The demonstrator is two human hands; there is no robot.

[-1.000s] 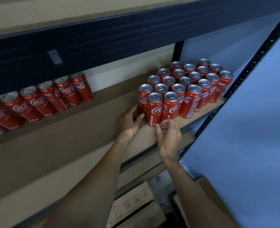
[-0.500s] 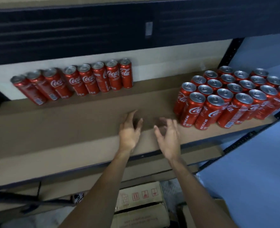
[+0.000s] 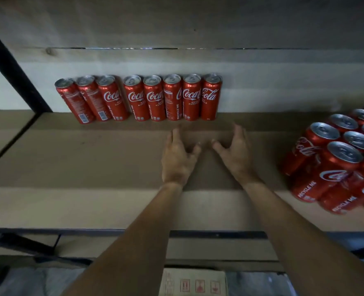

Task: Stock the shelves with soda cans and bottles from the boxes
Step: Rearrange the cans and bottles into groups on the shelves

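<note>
A row of several tall red Coca-Cola cans (image 3: 153, 98) stands upright along the back wall of the brown shelf board (image 3: 74, 163). A tight cluster of the same red cans (image 3: 343, 165) fills the shelf's right end. My left hand (image 3: 177, 157) and my right hand (image 3: 236, 154) hover side by side over the bare middle of the shelf, just in front of the back row. Their fingers are spread and relaxed, and neither holds anything. Neither hand touches a can.
The underside of the upper shelf (image 3: 176, 24) hangs low overhead. A black upright post (image 3: 12, 67) stands at the left. The dark metal front rail (image 3: 219, 234) runs below my forearms. A cardboard box (image 3: 193, 283) with handling symbols sits on the floor underneath.
My hands left the right-hand can cluster and moved left and deeper into the shelf, toward the back row. The view swung left and lower, under the upper shelf.
</note>
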